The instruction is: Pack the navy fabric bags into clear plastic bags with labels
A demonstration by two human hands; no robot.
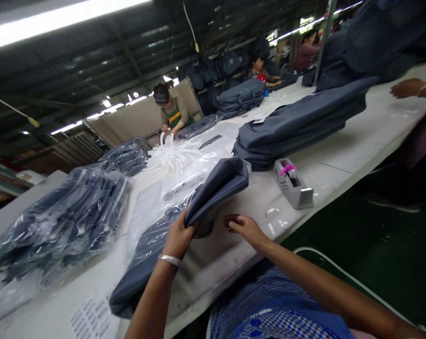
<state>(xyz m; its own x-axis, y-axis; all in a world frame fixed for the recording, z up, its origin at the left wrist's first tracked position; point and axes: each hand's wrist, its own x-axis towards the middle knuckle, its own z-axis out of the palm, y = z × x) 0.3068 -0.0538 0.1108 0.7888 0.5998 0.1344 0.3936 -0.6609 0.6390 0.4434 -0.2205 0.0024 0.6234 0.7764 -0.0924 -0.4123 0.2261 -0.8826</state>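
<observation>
My left hand (pixel 179 235), with a silver bracelet at the wrist, grips a folded dark blue-grey fabric item (pixel 222 183) by its near end. The fold is raised and tilted up over the table. My right hand (pixel 244 229) is to the right of it, apart from the fabric, fingers loosely bent and nothing visible in them. Below and left of my left hand lies another dark fabric bundle (pixel 138 278), partly behind my forearm. Clear plastic bags (pixel 149 197) lie flat beyond it. A grey tape dispenser (pixel 293 184) with a pink strip stands right of my right hand.
Plastic-wrapped dark bundles (pixel 68 212) fill the left of the white table (pixel 199 282). A stack of dark fabric (pixel 301 117) lies at right. White strips (pixel 174 153) are heaped before a co-worker (pixel 174 110). Another person's hand (pixel 407 88) reaches in at right. A label sheet (pixel 91 318) lies near left.
</observation>
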